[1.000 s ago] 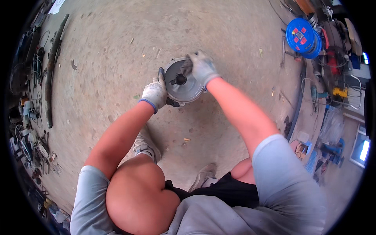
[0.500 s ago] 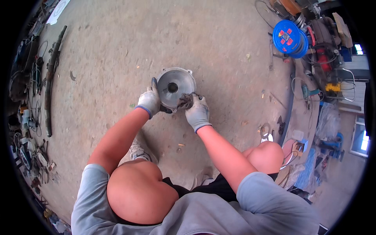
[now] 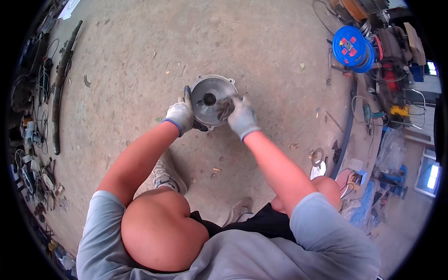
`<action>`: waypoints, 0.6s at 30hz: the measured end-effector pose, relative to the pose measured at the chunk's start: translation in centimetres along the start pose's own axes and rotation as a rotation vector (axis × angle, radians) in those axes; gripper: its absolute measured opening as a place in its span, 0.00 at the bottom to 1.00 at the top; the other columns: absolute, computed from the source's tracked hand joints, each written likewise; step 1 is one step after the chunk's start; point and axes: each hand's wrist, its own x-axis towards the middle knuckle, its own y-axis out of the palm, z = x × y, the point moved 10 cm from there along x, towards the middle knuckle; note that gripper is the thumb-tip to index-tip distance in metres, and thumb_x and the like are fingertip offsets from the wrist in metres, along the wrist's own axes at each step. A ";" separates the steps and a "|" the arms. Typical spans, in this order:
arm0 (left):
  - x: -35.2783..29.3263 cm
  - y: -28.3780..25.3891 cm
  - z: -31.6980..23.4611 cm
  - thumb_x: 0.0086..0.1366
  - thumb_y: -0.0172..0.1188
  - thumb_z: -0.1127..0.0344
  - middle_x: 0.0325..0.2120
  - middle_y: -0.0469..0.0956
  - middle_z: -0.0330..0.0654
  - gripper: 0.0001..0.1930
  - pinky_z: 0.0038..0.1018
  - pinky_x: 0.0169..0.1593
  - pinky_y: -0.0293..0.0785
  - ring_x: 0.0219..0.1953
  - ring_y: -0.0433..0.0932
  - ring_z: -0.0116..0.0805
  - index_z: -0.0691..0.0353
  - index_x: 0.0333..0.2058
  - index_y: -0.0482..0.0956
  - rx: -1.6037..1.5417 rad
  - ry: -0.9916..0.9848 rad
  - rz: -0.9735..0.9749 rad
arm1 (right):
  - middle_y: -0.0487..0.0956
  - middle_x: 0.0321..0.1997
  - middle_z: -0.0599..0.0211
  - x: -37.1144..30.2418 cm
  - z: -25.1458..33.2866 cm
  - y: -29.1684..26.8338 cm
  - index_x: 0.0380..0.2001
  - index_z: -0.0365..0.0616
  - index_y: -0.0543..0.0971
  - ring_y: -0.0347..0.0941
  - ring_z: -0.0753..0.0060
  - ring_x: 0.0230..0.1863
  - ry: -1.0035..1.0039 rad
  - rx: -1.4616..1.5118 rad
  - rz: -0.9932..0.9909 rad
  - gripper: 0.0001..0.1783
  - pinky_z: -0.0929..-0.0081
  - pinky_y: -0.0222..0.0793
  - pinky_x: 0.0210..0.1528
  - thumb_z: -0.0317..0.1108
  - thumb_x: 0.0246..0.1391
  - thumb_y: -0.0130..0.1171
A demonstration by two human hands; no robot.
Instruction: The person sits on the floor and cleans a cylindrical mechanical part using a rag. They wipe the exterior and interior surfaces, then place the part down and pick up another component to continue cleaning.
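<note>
moved: your right hand (image 3: pixel 242 115), pinching a dark rag (image 3: pixel 226 108), from one to four o'clock on the metal disc (image 3: pixel 204 110); your left hand (image 3: pixel 181 115), fingers spread, grips its rim near eight.

Workshop: worn concrete floor (image 3: pixel 135 60), blue cable reel (image 3: pixel 349 45), teal power tool (image 3: pixel 367 113).

One gloved left hand (image 3: pixel 180 116) and one gloved right hand (image 3: pixel 242 115) make two. There is one round metal cover (image 3: pixel 211 85) with one central hole (image 3: pixel 209 99), one dark rag (image 3: pixel 225 108) and two shoes (image 3: pixel 170 178). One blue cable reel (image 3: pixel 349 45) shows four red patches (image 3: pixel 354 51). There is one flat ring (image 3: pixel 313 157) and one long pole (image 3: pixel 60 88). Tools crowding the left edge (image 3: pixel 30 172) are too tangled to count.
</note>
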 end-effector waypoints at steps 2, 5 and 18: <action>0.4 -0.3 -0.2 0.51 0.84 0.52 0.70 0.63 0.67 0.76 0.46 0.62 0.78 0.63 0.77 0.61 0.65 0.78 0.26 0.016 0.004 -0.007 | 0.78 0.53 0.41 -0.9 -0.1 0.7 0.56 0.43 0.81 0.77 0.35 0.55 0.035 -0.003 0.000 0.27 0.50 0.76 0.58 0.24 0.49 0.61; 0.7 0.3 -0.1 0.51 0.84 0.50 0.69 0.63 0.68 0.76 0.46 0.61 0.78 0.63 0.77 0.61 0.66 0.78 0.26 -0.027 0.036 -0.031 | 0.80 0.52 0.46 1.0 -0.8 -0.8 0.48 0.42 0.81 0.80 0.44 0.53 0.038 0.027 -0.139 0.21 0.56 0.77 0.58 0.22 0.47 0.64; 0.3 0.4 0.3 0.57 0.78 0.62 0.69 0.65 0.64 0.68 0.46 0.61 0.79 0.61 0.79 0.60 0.64 0.78 0.29 -0.009 0.029 -0.045 | 0.79 0.54 0.44 -1.5 -1.5 -0.9 0.53 0.47 0.82 0.79 0.42 0.54 0.127 0.017 -0.080 0.26 0.52 0.76 0.58 0.36 0.49 0.73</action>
